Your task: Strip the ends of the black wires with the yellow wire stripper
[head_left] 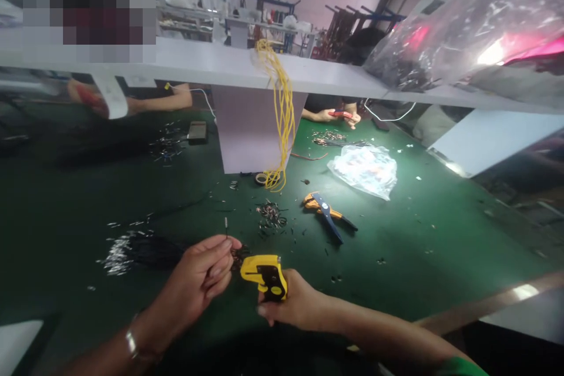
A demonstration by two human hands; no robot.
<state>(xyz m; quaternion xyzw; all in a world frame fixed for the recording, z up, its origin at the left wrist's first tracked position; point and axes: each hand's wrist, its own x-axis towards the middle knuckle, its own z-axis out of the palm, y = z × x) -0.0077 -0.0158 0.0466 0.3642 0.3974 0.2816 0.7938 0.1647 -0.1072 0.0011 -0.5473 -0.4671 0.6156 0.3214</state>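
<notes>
Pinched between the thumb and fingers of my left hand [205, 267] is a thin black wire [226, 227], its pale tip pointing up. My right hand [295, 304] is wrapped round a yellow and black wire stripper [265, 275], whose jaws face left toward the wire but stand apart from it. Left of my left hand lies a bundle of black wires [141, 251] with shiny ends. Behind the two hands sits a small heap of dark wire scraps [271, 216]. Part of another dark pile shows between my hands.
An orange and blue wire stripper [325, 214] lies on the green tabletop [409, 247]. Behind it rests a clear plastic bag [365, 170]. Yellow wires [284, 111] hang from the white shelf [198, 64] crossing overhead. Across the table, another person's hands [341, 117] hold a red tool.
</notes>
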